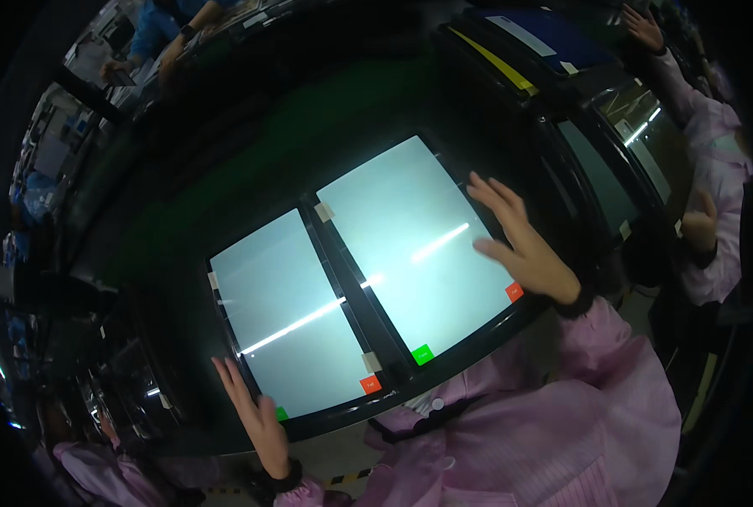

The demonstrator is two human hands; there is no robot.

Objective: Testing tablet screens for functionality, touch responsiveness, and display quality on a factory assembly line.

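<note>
Two lit display panels lie side by side in front of me, a left panel (279, 313) and a right panel (410, 245), both showing a pale, nearly blank screen. My left hand (258, 422) is open at the left panel's lower left corner, fingers extended, partly covering a green square (282, 414). Over the right panel's right edge is my right hand (520, 249), open with its thumb apart from the fingers; whether it touches the glass I cannot tell. An orange-red square (514, 292) shows below it. Another green square (423, 355) and orange-red square (371, 385) mark the lower corners.
More dark panels (600, 182) stand to the right, beside a co-worker in a pink sleeve (714, 127) with one hand raised. A blue sheet (554, 42) and yellow strip (495, 61) lie at the far right. A person in blue (152, 34) sits beyond.
</note>
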